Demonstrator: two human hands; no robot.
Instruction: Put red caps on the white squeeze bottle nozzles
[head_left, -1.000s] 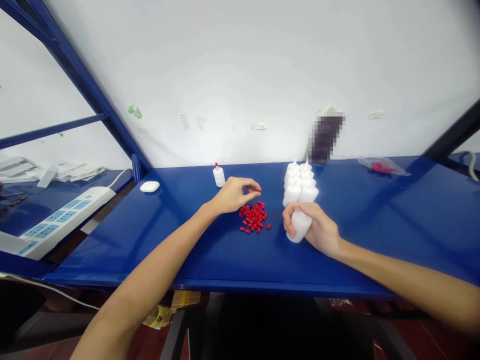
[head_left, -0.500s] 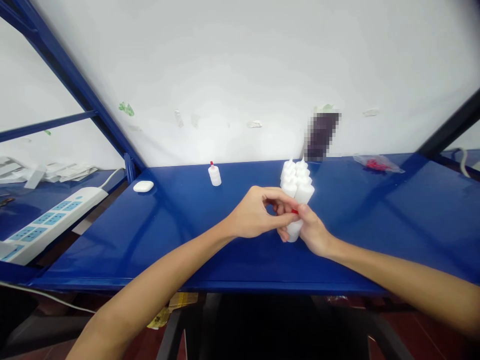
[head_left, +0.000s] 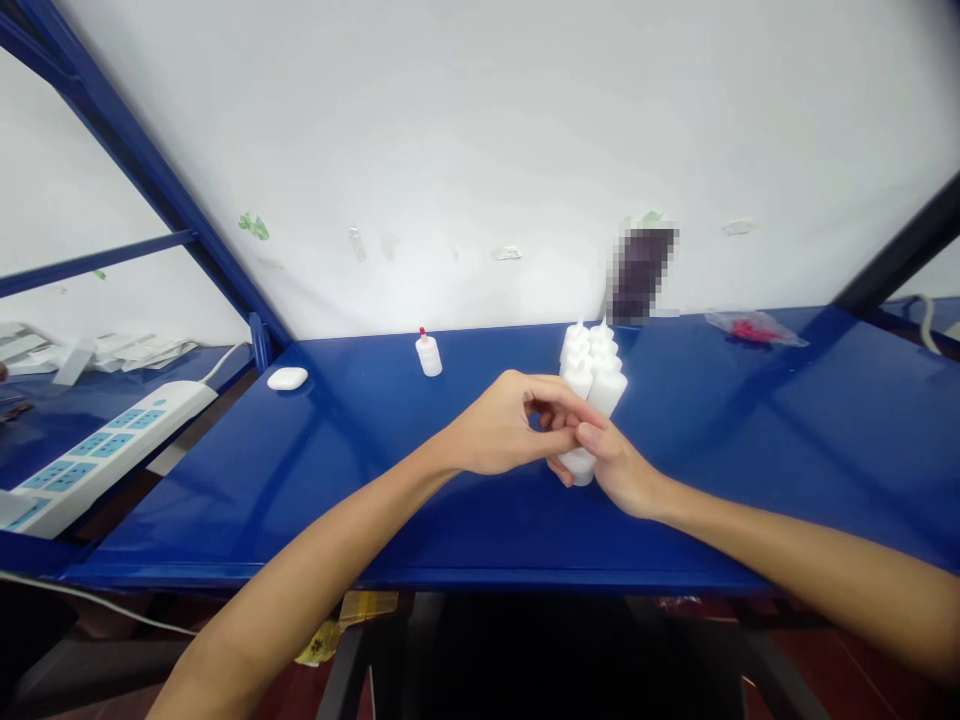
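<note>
My right hand is wrapped round a small white plastic bottle held just above the blue table. My left hand meets it from the left, fingers pinched at the bottle's top; what they pinch is hidden. Right behind the hands stands a cluster of several white nozzle bottles. The heap of small red caps lies under my left hand, out of sight.
A single white bottle with a red cap stands at the back left, a white oval case further left. A white power strip lies on the neighbouring shelf. A clear bag with red parts sits at the back right.
My left hand left the red cap heap and moved right to the bottle in my right hand. A red cap showed between the fingers half a second ago; it is covered now.
</note>
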